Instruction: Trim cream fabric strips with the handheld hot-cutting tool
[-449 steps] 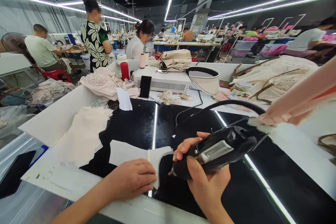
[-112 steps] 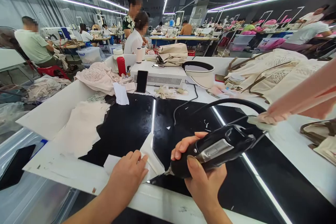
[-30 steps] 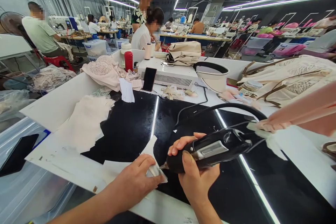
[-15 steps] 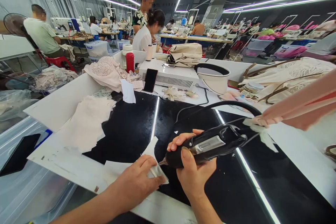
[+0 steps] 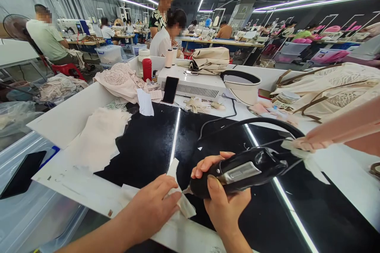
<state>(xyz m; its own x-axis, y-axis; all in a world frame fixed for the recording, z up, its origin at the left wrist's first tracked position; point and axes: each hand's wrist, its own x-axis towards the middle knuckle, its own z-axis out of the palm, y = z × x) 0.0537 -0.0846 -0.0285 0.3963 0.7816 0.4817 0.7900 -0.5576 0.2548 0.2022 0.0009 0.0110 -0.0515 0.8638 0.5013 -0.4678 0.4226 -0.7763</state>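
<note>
My right hand (image 5: 224, 193) is wrapped round a black glue gun (image 5: 237, 174) with a silver plate on its side. The gun's thin tip points left and meets the edge of a small cream fabric piece (image 5: 185, 205), close to my left fingertips. My left hand (image 5: 158, 201) pinches that narrow, curved piece near its middle, on the black mat (image 5: 142, 146). Part of the piece is hidden under my fingers. A thick black hose (image 5: 267, 120) runs from the back of the gun, beside a knotted pink cloth strip (image 5: 341, 122).
A stack of pale fabric pieces (image 5: 97, 138) lies left. Behind the mat stand a phone (image 5: 170, 90), a white vented box (image 5: 192, 85), a red bottle (image 5: 147, 69) and a cream visor-like item (image 5: 242, 87). Cream garments (image 5: 335, 87) lie right. Co-workers sit and stand beyond.
The gun and my right hand have shifted slightly right and down. The fabric piece has turned and slid a little right, and my left fingers have moved up along it.
</note>
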